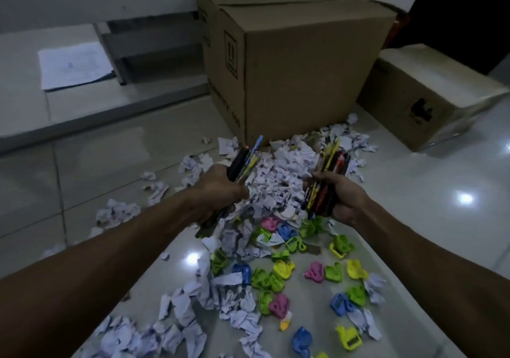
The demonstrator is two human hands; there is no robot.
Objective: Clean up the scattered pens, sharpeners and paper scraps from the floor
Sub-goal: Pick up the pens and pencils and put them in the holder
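While both arms reach out over the mess, each hand has a fistful of pens. The left hand (220, 189) is wrapped round a bundle of pens (245, 161) with dark, blue and yellow barrels pointing up toward 1 o'clock. The right hand (342, 194) grips a second bunch of pens (331, 170), mostly red, black and yellow, standing nearly upright. Both bunches are held above the big heap of crumpled paper scraps (278, 183), which spreads over the glossy tiled floor (441, 192) from the foot of the large cardboard box (303, 73) at 12 o'clock down to about 7 o'clock. Colourful plastic sharpeners (311, 272), green, yellow, pink and blue, lie scattered at 5 to 6 o'clock, some half under the scraps. A smaller cardboard box (430, 95) sits at 2 o'clock, just beside the big one. At 10 o'clock, a sheet of paper (74, 65) rests on a raised ledge.
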